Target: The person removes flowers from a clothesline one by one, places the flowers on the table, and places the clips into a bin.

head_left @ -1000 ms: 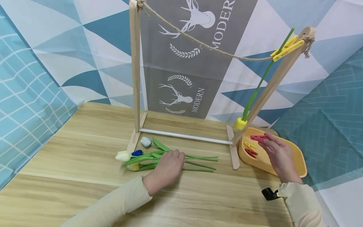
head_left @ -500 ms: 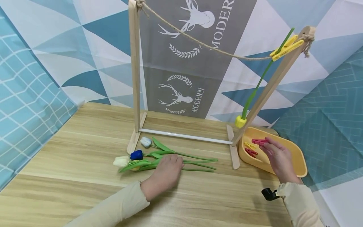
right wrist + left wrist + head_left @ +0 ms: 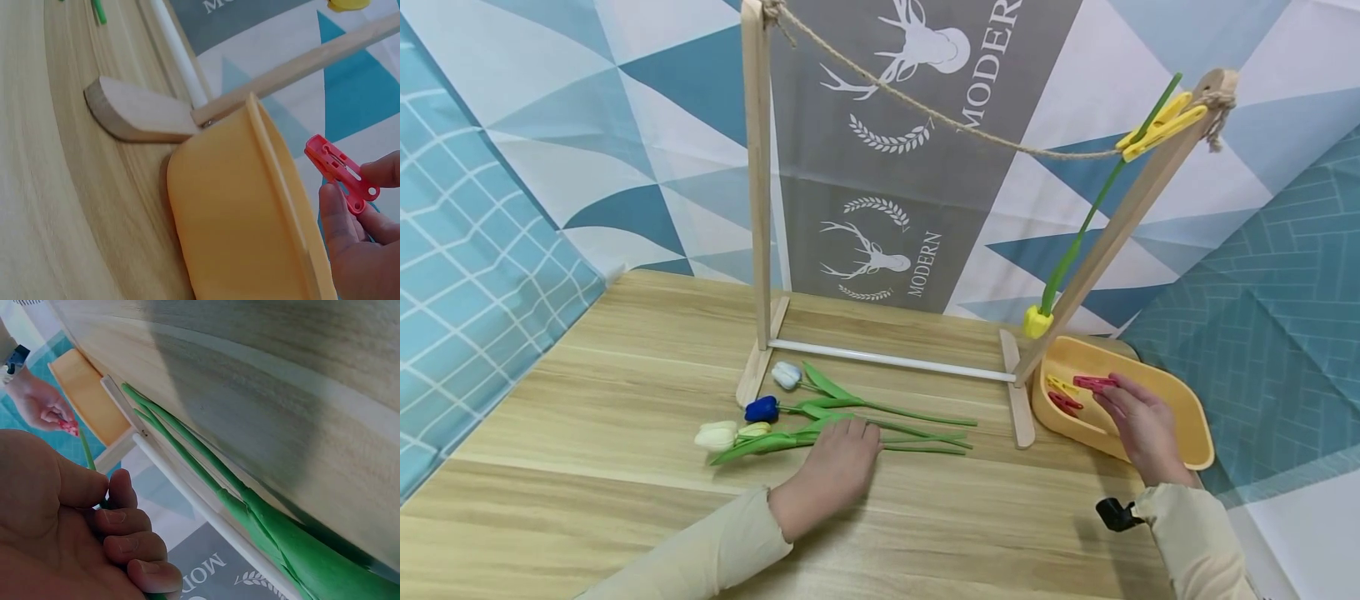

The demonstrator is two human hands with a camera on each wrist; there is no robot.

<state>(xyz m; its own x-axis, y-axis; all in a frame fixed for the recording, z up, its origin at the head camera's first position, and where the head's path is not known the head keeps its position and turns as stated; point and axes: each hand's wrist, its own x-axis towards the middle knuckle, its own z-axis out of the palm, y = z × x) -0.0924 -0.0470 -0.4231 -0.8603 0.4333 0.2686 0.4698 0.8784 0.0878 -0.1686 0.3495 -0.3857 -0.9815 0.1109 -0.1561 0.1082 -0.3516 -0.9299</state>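
My left hand [image 3: 837,465] grips the stem of a cream-white tulip [image 3: 717,436], low over the tabletop. In the left wrist view a green stem [image 3: 87,449] runs out between thumb and curled fingers. Beside it lie a pale yellow tulip [image 3: 755,429], a blue tulip [image 3: 762,408] and a light-blue tulip [image 3: 786,375]. Above the yellow-orange tub, my right hand [image 3: 1142,429] pinches a pink clothespin [image 3: 340,172] between thumb and fingers. A yellow tulip [image 3: 1037,322] hangs head down from the rope, held by a yellow clothespin [image 3: 1159,129].
A wooden frame [image 3: 758,183] with a white bottom bar [image 3: 891,360] stands behind the tulips. A sagging rope [image 3: 925,111] joins its posts. The tub [image 3: 1198,433] at right holds a yellow clothespin [image 3: 1062,385] and a red clothespin [image 3: 1063,404].
My left hand has shifted slightly left and nearer, drawing the cream-white tulip along and uncovering the blue one. My right hand, with the pink clothespin, has moved slightly right and lower.
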